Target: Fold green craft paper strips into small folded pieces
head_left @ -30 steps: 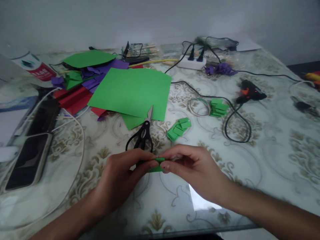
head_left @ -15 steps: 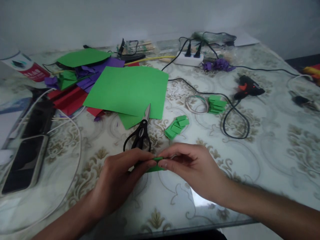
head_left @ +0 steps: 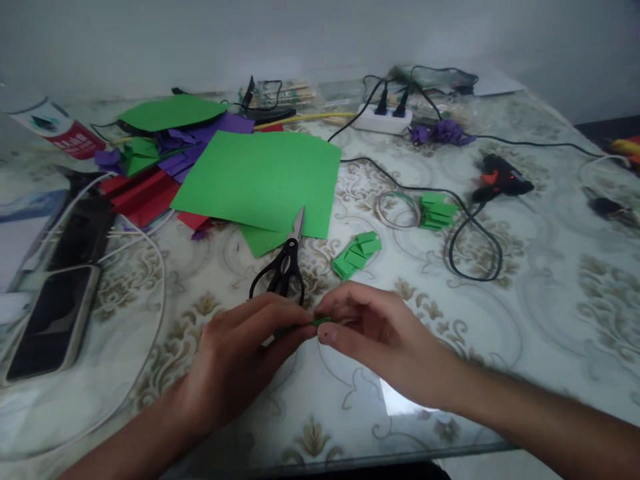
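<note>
A small folded piece of green paper (head_left: 323, 321) is pinched between the fingertips of both hands, low over the table. My left hand (head_left: 250, 347) grips its left end with thumb and fingers, covering most of it. On the right side, my right hand (head_left: 383, 327) curls its thumb and fingers about the other end. Just beyond my left hand lie black-handled scissors (head_left: 286, 257), blades partly over a large green sheet (head_left: 265, 177). A stack of folded green paper pieces (head_left: 357, 255) rests past my right fingertips, with another green bundle (head_left: 437, 211) farther right.
A glue gun (head_left: 503, 179) lies at right with its looped cord. Behind are a white power strip (head_left: 384, 119) and crumpled purple paper (head_left: 445, 132). A tape roll (head_left: 397, 209) sits mid-table. At left are a phone (head_left: 53, 323), white cable, red paper (head_left: 145, 197) and a cup (head_left: 60, 127).
The green paper flap that hung below my fingers no longer shows; only a narrow folded edge is visible. Both hands stay close together. The view has shifted slightly.
</note>
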Available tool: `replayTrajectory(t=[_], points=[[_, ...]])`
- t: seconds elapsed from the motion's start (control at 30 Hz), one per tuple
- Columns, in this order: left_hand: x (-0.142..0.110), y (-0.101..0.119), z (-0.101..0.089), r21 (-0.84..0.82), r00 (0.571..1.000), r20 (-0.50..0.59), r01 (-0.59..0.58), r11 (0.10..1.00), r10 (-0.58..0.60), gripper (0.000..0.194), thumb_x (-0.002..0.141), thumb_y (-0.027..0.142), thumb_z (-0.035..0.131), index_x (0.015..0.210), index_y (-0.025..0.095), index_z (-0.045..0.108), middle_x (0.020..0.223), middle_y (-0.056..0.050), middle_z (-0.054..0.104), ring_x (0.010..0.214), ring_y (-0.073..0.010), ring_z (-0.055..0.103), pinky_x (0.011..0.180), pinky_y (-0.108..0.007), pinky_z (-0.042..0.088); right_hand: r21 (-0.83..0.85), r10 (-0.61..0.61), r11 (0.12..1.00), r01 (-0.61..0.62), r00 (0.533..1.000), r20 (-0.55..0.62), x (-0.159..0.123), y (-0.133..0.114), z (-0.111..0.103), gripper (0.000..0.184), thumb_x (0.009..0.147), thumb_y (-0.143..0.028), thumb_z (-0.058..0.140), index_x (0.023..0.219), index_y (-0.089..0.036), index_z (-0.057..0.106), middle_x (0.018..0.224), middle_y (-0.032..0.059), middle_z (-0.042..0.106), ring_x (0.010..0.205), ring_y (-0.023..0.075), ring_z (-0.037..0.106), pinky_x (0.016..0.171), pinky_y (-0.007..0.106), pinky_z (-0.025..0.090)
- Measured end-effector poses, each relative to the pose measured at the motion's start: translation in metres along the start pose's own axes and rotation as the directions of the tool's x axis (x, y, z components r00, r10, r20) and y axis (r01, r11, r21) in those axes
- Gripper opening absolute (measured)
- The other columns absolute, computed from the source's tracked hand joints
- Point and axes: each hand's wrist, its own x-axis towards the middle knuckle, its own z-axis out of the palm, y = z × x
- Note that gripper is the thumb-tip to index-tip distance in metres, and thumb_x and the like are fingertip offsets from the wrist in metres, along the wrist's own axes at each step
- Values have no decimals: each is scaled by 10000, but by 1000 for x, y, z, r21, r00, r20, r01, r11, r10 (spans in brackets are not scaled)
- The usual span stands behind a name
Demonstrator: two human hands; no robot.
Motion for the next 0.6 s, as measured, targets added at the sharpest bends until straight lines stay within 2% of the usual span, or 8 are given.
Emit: replayTrajectory(t=[0.13,0.27,0.43,0.6], points=[[-3,-1,1,36,999,13,-43,998,43,59,955,155,712,994,200,704,891,3,756,757,-111,745,690,-192,592,116,95,989,-96,995,17,2,-1,0,368,801,-425,870,974,-164,675,882,12,704,844,126,659,797,265,530],[-8,-3,2,49,998,33,-47,998,45,109,945,153,730,1042,198,704,914,-4,766,768,-119,750,702,-204,589,144,111,983,-113,994,16,2,-2,-1,352,789,-379,887,978,-169,677,873,3,715,823,114,667,779,252,530],[-11,-7,1,-34,998,1,-71,997,71,210,918,83,743,1083,196,678,892,6,749,730,-100,724,657,-192,570,209,134,969,-135,991,18,4,-3,-3,333,768,-347,898,963,-167,698,912,4,708,835,139,688,807,314,602],[-10,-7,0,58,996,27,-83,995,81,173,919,92,738,1037,203,678,920,-7,737,758,-119,712,669,-223,570,170,124,978,-123,992,3,4,-3,-4,318,776,-332,898,963,-175,695,884,-8,717,817,115,690,795,259,566]])
